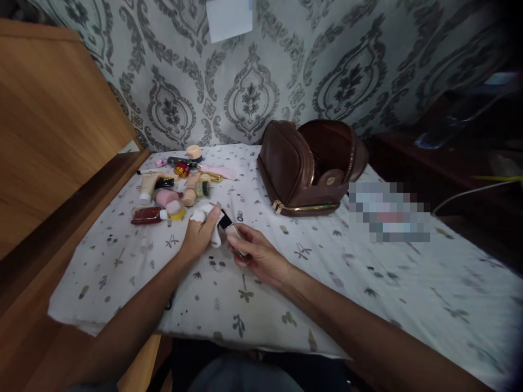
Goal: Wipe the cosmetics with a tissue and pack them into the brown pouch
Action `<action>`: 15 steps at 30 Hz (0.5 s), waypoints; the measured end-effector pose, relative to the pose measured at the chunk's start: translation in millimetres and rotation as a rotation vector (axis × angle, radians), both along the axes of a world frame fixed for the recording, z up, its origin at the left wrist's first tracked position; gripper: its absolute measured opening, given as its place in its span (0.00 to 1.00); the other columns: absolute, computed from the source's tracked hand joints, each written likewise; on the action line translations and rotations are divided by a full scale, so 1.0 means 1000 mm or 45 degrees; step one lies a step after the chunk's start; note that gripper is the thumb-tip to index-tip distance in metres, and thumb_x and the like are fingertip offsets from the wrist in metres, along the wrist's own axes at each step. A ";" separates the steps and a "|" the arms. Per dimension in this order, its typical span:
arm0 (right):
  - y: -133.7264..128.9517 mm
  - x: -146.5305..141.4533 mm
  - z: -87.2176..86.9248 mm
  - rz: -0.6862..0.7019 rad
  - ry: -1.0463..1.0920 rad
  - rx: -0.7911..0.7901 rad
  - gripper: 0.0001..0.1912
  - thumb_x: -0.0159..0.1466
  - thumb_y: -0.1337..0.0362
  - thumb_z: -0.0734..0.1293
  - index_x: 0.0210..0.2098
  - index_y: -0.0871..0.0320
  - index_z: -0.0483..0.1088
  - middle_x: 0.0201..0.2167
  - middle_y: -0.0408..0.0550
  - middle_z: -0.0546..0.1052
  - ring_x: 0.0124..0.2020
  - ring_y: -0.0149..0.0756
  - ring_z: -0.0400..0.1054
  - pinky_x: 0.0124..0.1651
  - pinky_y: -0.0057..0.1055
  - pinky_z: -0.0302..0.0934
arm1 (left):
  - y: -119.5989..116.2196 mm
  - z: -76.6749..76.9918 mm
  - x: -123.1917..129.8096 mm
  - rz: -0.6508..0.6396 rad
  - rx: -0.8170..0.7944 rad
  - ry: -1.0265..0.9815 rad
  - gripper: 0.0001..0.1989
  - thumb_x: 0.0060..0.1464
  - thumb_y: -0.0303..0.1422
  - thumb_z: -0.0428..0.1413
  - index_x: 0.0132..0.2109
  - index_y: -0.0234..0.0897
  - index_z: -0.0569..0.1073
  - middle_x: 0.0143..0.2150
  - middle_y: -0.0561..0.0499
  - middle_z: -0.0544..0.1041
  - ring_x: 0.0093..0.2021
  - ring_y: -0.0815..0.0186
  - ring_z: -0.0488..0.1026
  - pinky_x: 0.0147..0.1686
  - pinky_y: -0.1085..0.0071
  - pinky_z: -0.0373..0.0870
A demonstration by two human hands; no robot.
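Observation:
My right hand (259,253) is closed around a small clear bottle (234,234) with a black cap, held tilted over the table. Close beside it, my left hand (200,234) grips a white cloth (216,234), its thumb near the bottle's cap. Just beyond my left hand lie several cosmetic items: a bottle of dark red liquid (146,215), a yellow and pink jar (175,210), a green jar (202,189), a cream tube (147,186) and a pink tube (220,172). An open brown bag (286,163) stands to the right, at the back.
A patterned white cloth (220,321) covers the table. Wooden panels (53,125) rise at the left, and a patterned wall (253,71) stands behind. At the right are a pixelated flat item (390,213), a pale cable (461,193) and dark furniture.

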State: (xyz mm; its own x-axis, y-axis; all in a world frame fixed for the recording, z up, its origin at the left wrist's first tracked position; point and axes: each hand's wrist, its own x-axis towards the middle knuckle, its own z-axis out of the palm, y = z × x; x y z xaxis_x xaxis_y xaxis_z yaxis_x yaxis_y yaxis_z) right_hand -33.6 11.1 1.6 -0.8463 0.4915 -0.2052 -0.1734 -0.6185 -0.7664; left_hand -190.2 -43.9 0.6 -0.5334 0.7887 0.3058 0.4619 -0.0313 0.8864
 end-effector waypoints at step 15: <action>0.010 0.001 -0.004 0.151 0.108 -0.385 0.09 0.65 0.60 0.67 0.39 0.61 0.70 0.28 0.50 0.78 0.24 0.29 0.69 0.21 0.21 0.57 | -0.003 0.004 0.004 -0.176 -0.079 0.066 0.23 0.65 0.49 0.44 0.46 0.38 0.75 0.30 0.54 0.72 0.31 0.67 0.68 0.34 0.71 0.65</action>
State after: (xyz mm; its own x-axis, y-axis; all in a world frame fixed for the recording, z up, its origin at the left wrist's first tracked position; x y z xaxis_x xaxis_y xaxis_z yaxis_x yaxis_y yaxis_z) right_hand -32.4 20.7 -2.5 -0.9143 0.3163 -0.2531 -0.1419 -0.8352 -0.5314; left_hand -186.3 -47.0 4.9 -0.4032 0.8717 0.2784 0.5021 -0.0437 0.8637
